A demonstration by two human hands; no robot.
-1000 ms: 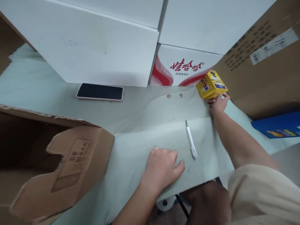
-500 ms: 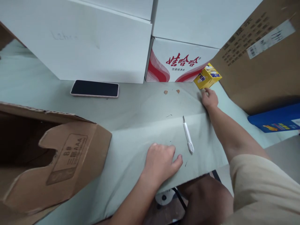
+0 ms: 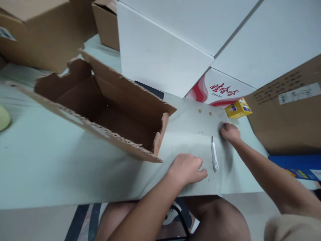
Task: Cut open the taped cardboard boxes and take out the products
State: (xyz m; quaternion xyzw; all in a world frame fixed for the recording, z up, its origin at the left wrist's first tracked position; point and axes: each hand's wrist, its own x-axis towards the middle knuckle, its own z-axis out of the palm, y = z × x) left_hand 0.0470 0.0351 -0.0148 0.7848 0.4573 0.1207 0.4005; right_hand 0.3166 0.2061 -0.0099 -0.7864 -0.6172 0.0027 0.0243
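Note:
My left hand rests on the table's pale green cover, fingers curled under and thumb out to the side, with nothing seen in it. Just right of it lies a white craft knife, its blade bare and pointing away from me. My right hand is closed low over the cover, fingers bent together; whatever they may hold is hidden. A little beyond it stands a small yellow carton, apart from the fingers. Two small brown scraps, one a cardboard-coloured scrap, lie to the left of that carton.
An open brown cardboard box with ragged edges stands left of my hands, partly covering a phone. White cartons are stacked at the back. A large brown carton and a blue box stand at the right.
My view has swung to the left, showing more of the open cardboard box. My right hand has drawn back from the yellow carton toward me. The left hand stays resting on the table.

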